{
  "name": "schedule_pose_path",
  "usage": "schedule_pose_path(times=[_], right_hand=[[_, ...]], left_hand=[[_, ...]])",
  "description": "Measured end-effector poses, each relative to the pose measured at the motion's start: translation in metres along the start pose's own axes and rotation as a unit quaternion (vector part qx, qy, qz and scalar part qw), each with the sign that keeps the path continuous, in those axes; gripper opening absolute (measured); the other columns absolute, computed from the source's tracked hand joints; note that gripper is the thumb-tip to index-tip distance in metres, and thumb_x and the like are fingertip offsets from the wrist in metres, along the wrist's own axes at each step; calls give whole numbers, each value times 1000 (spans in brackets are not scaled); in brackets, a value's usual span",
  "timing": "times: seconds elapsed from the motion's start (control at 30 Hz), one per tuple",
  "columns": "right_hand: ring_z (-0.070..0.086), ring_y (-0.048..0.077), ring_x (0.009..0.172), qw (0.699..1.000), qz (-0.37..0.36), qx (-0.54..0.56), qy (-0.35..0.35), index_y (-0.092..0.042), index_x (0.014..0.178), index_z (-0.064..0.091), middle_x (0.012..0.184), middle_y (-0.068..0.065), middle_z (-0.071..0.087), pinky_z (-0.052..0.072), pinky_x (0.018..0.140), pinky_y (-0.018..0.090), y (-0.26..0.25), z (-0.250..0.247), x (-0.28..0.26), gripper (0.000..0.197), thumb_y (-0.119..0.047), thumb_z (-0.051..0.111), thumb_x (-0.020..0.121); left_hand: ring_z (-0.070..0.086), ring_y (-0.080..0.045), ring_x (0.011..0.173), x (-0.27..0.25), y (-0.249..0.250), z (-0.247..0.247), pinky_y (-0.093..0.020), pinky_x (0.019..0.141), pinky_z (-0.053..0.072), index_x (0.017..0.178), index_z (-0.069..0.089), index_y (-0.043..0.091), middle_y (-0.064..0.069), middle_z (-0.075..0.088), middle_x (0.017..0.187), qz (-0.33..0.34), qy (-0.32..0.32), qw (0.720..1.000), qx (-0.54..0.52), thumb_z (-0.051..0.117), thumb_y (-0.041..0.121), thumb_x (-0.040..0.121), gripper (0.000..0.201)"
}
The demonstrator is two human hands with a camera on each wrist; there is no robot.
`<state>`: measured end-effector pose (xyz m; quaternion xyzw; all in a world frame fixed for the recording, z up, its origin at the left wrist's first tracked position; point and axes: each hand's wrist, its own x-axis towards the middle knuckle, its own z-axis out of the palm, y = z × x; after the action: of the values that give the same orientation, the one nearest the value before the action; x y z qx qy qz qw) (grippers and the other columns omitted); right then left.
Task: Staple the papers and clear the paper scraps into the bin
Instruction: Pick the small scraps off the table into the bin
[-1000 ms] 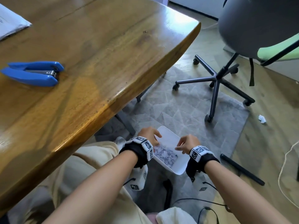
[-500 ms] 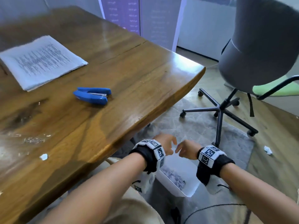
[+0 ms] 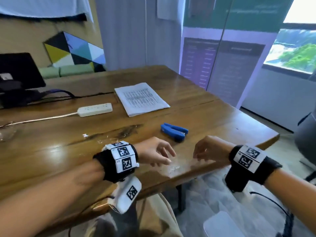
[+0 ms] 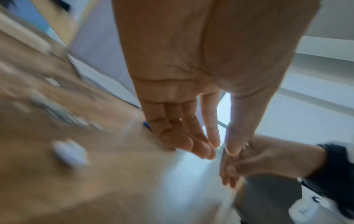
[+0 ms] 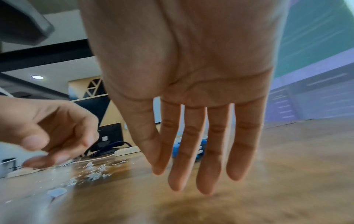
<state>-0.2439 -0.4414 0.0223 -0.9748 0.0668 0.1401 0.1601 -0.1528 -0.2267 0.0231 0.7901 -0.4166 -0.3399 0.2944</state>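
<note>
Fingers (image 5: 211, 153) of the right hand (image 3: 207, 147) hang straight and slightly apart, holding nothing, tips just above the wooden table (image 3: 213, 117). The left hand (image 3: 154, 152) is loosely relaxed and empty over small paper scraps (image 5: 93, 172) near the table's front edge. Just beyond the hands lies the blue stapler (image 3: 174, 132); farther back rests the stack of papers (image 3: 141, 99), beside a white power strip (image 3: 94, 109). The white bin (image 3: 220, 224) stands on the floor below the right forearm.
</note>
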Motion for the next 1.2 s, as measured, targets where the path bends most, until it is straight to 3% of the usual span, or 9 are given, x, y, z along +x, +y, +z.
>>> schedule_pose_path(times=[0.17,0.3,0.4,0.5,0.63,0.73,0.83,0.97,1.2], right_hand=[[57,11,93,994,-73,-67,-46,-25,108,68,107,-6,65,44,86,23,-59,11,46,23,-25,58,87],[52,16,114,973,-157,-152,-79,-26,130,52,127,-2,53,39,95,23,-100,21,72,41,-30,57,89],[46,18,121,958,-205,-173,-103,-27,138,42,134,0,43,38,104,30,-127,27,84,50,-31,55,90],[42,15,127,948,-242,-167,-125,-23,139,44,137,-1,46,31,104,23,-147,21,94,45,-24,50,94],[57,14,99,968,-206,-133,-50,-18,123,60,122,2,63,43,79,16,-156,7,131,32,-15,46,94],[58,18,87,985,-139,-103,15,-16,117,62,106,4,65,42,72,20,-155,3,165,34,-9,44,90],[54,28,113,987,-100,-124,25,-14,127,54,129,11,50,45,92,31,-153,6,190,38,-9,45,90],[53,26,115,981,-97,-162,-36,-11,130,48,134,11,44,46,99,38,-162,19,199,41,-15,49,89],[11,26,147,942,-216,-226,-121,-6,150,6,159,13,-4,22,118,41,-182,49,140,61,-17,37,98]], left_hand=[[61,-14,80,-53,-69,-68,-31,82,51,95,65,26,6,64,83,-92,170,977,87,69,21,82,14],[56,-17,93,-85,-127,-101,-25,87,45,110,65,16,-6,62,111,-217,219,933,188,67,26,83,29],[50,-21,115,-104,-158,-112,-28,100,38,131,51,16,-11,47,134,-289,207,915,191,62,38,86,52],[35,-25,136,-109,-172,-113,-29,110,29,143,35,13,-12,33,147,-329,160,905,217,51,45,91,64],[2,-26,148,-101,-179,-110,-41,120,14,151,7,6,-12,0,160,-376,96,883,264,37,56,93,83],[-3,-23,149,-90,-179,-109,-43,121,12,151,-3,7,-9,-9,160,-375,83,885,265,34,60,92,87],[-3,-22,149,-80,-173,-111,-42,121,11,150,-5,6,-9,-10,160,-357,88,894,258,34,59,92,87],[0,-20,149,-72,-161,-113,-35,121,11,150,-7,5,-9,-9,159,-314,46,905,283,35,57,92,88],[-13,-19,147,-78,-129,-71,-39,122,3,148,-15,9,-6,-23,156,-221,-54,927,297,33,63,89,94]])
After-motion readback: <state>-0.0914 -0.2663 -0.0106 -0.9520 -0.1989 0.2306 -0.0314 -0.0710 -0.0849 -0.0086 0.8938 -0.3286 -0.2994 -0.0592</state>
